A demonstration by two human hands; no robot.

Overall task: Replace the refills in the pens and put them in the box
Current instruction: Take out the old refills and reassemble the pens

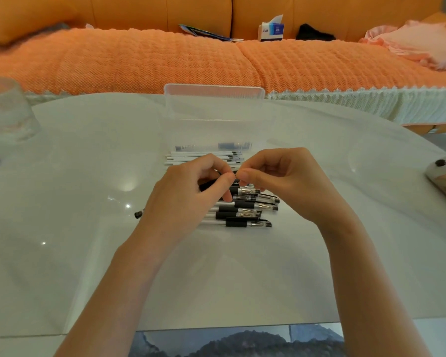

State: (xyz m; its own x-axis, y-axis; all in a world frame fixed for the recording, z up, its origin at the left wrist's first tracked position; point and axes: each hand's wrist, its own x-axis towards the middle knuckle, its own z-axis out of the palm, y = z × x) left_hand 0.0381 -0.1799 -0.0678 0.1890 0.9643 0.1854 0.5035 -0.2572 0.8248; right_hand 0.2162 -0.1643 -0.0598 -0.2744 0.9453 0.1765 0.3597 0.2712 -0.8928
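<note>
well, both hands meet just above the heap of clear plastic pens with black grips [245, 210], which lies on the glossy white counter [88, 176]. the left hand [191, 191] has its fingers curled round the held pen [207, 186], a black-gripped one lifted off the heap. the right hand [286, 181] pinches thumb and forefinger together at that pen's end. whether they nip the tip cone or the refill itself is hidden behind the thumbs. the row of thin white refills [204, 157] lies just beyond the hands, and the clear rectangular plastic box [214, 99] stands behind it. i see no finished pens in it, so the job looks barely begun.

risks, as i judge them:
- a small part freed up here could slip and roll on the slick surface; a small black piece [138, 214] lies apart to the left.
- a wrist could nudge the loose pens or scatter the refills.
- a spent refill laid near the new ones could get mixed in.
</note>
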